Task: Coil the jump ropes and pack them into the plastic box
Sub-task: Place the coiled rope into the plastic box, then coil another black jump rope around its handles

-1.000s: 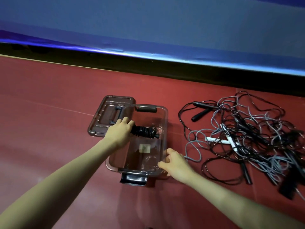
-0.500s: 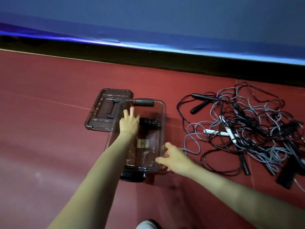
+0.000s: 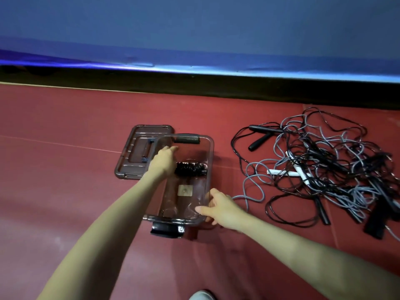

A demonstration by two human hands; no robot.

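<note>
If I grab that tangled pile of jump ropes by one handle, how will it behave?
The rope pile looks floppy: its thin cords lie in loose loops. Because they cross, lifting one black handle would probably drag neighbours along. It seems light.

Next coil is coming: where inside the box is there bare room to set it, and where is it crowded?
Free: the box floor between the coiled black rope and the near wall, around the sticker. Crowded: the far half, with that coil and the left hand; the right hand grips the near right corner.
</note>
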